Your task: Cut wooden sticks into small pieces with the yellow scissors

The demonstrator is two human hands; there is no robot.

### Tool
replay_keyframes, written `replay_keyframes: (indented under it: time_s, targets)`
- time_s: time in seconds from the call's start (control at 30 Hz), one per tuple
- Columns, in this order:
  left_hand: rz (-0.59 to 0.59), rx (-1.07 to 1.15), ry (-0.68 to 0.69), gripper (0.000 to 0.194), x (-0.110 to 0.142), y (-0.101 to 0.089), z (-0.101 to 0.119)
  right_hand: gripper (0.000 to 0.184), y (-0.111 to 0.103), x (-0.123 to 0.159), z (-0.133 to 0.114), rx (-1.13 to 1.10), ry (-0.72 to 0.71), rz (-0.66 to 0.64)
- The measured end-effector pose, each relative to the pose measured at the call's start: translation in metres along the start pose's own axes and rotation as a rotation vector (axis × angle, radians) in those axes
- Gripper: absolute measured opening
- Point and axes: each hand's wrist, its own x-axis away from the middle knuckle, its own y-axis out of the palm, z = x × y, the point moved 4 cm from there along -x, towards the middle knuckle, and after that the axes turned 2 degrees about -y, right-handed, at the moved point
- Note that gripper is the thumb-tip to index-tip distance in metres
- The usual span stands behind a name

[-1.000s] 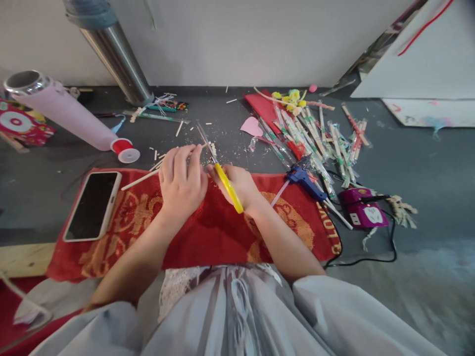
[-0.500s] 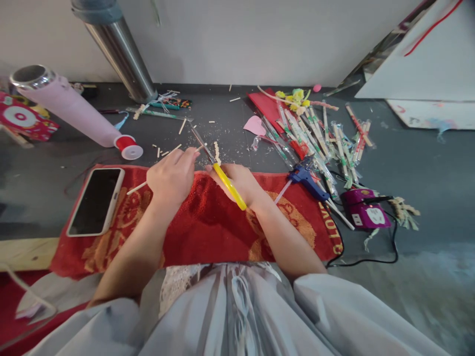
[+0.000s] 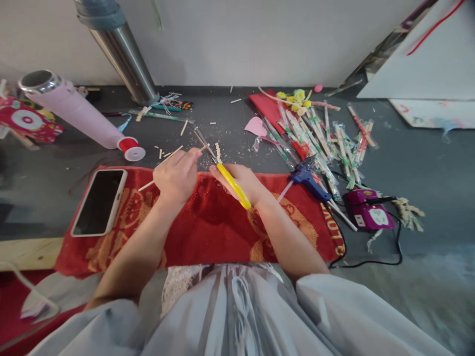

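My left hand (image 3: 177,174) is closed in a pinch on a thin wooden stick (image 3: 160,162) that runs from lower left to upper right above the red towel (image 3: 208,222). My right hand (image 3: 243,182) grips yellow-handled scissors (image 3: 225,170), their blades pointing up-left and meeting the stick's far end. A short ragged strip (image 3: 217,151) lies just beyond the blades. Wood chips and short cut pieces (image 3: 182,127) are scattered over the dark floor (image 3: 426,163) ahead of both hands.
A phone (image 3: 99,201) lies on the towel's left end. A pink roll (image 3: 77,114) with a red-and-white spool (image 3: 130,148) is at left, a metal pipe (image 3: 122,49) behind. A blue glue gun (image 3: 308,180), wrapped sticks (image 3: 319,133) and a purple socket (image 3: 367,212) lie at right.
My left hand has slid left and its fingers have gone from lying over the stick to pinching it. A short ragged strip now shows beside the scissor blades. The view shifted slightly.
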Motion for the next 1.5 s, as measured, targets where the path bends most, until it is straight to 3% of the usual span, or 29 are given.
replay_keyframes:
  time_s: [0.13, 0.27, 0.5, 0.83, 1.03, 1.5]
  targets:
    - [0.048, -0.032, 0.036, 0.040, 0.0011, -0.0006, 0.0035, 0.062, -0.0012, 0.0006, 0.0013, -0.043, -0.002, -0.008]
    - [0.002, 0.008, -0.004, 0.038, 0.0018, 0.0015, 0.0015, 0.063, 0.0001, -0.0003, 0.0019, -0.037, -0.006, -0.012]
    - [-0.047, 0.119, -0.025, 0.039, 0.0014, -0.0013, -0.0011, 0.054, 0.0058, -0.0007, 0.0002, 0.160, 0.040, 0.116]
    - [-0.021, 0.164, 0.007, 0.038, 0.0073, 0.0002, 0.0013, 0.062, 0.0079, 0.0030, 0.0042, 0.233, -0.191, 0.335]
    - [-0.066, 0.193, 0.038, 0.036, 0.0069, -0.0007, 0.0033, 0.054, 0.0085, 0.0034, 0.0047, 0.214, -0.197, 0.288]
    - [-0.091, 0.135, 0.090, 0.039, 0.0077, -0.0024, 0.0079, 0.051, 0.0040, 0.0045, 0.0000, 0.298, -0.012, 0.205]
